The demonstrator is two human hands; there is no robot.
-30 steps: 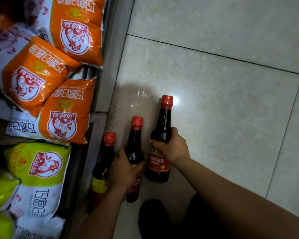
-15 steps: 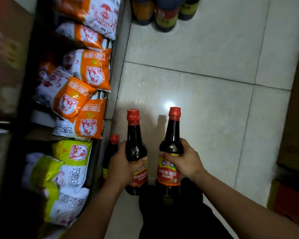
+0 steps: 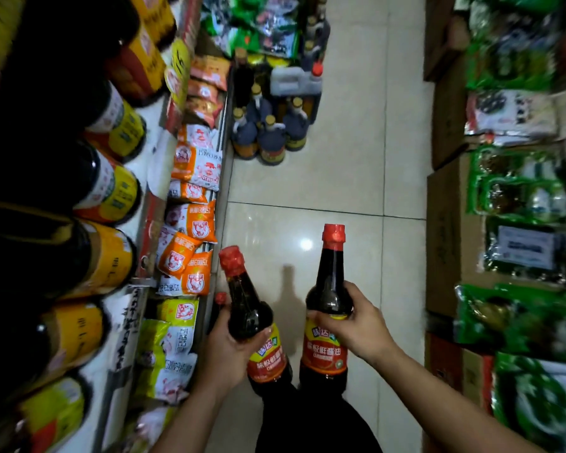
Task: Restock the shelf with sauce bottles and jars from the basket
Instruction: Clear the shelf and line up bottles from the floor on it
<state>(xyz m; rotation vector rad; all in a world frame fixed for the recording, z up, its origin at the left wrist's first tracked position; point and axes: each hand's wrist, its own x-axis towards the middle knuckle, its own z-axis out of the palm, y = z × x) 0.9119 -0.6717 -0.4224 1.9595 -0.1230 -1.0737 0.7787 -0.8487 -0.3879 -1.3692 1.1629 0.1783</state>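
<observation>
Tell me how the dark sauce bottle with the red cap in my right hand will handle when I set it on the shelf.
The dark sauce bottle with the red cap looks full, so probably heavy for its size. Tall and narrow-necked, it may tip if nudged. Its glossy surface could be slippery.

- Dim overall, with a deep black falloff at left over the shelf bottles.
- One small overhead glare spot at centre on the glossy floor tiles.
- A soft bottle-shaped shadow just below that spot.
- Heavy motion blur on the green packets at right.
- Wide-angle bending along both side edges; centre sharpest.
</observation>
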